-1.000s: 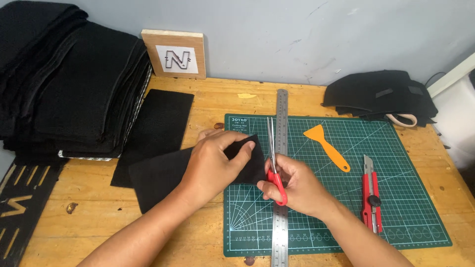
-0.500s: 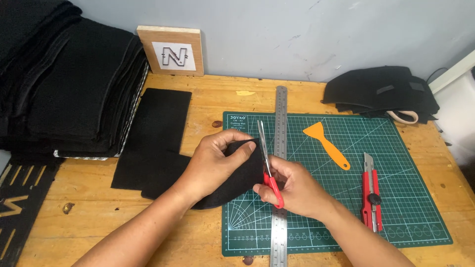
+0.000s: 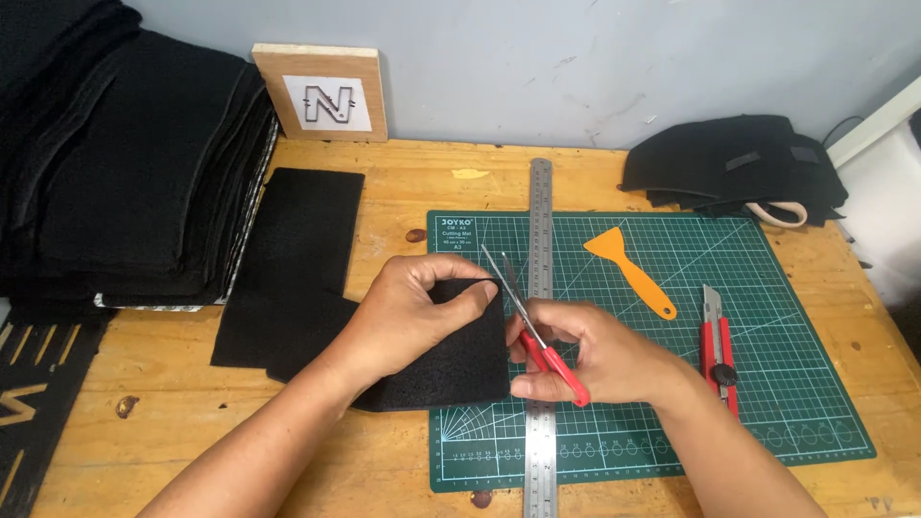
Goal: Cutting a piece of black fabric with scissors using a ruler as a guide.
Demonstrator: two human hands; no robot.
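Observation:
My left hand point(image 3: 413, 321) pinches the top edge of a black foam sheet point(image 3: 451, 369) and holds it over the left side of the green cutting mat point(image 3: 767, 317). In my right hand point(image 3: 595, 355) are red-handled scissors point(image 3: 532, 331). Their blades are parted and point up-left, right at the sheet's upper right edge. A steel ruler point(image 3: 541, 249) lies upright on the mat under my right hand.
An orange scraper point(image 3: 628, 269) and a red utility knife point(image 3: 718, 341) lie on the mat's right half. More black sheets point(image 3: 297, 249) lie flat at left, beside a tall stack point(image 3: 125, 163). A wooden plaque point(image 3: 324, 93) leans on the wall. Black fabric pieces point(image 3: 734, 168) sit at back right.
My left hand has drawn the black sheet rightward and gripped its top edge. The scissors have tilted and their blades have opened at the sheet's edge.

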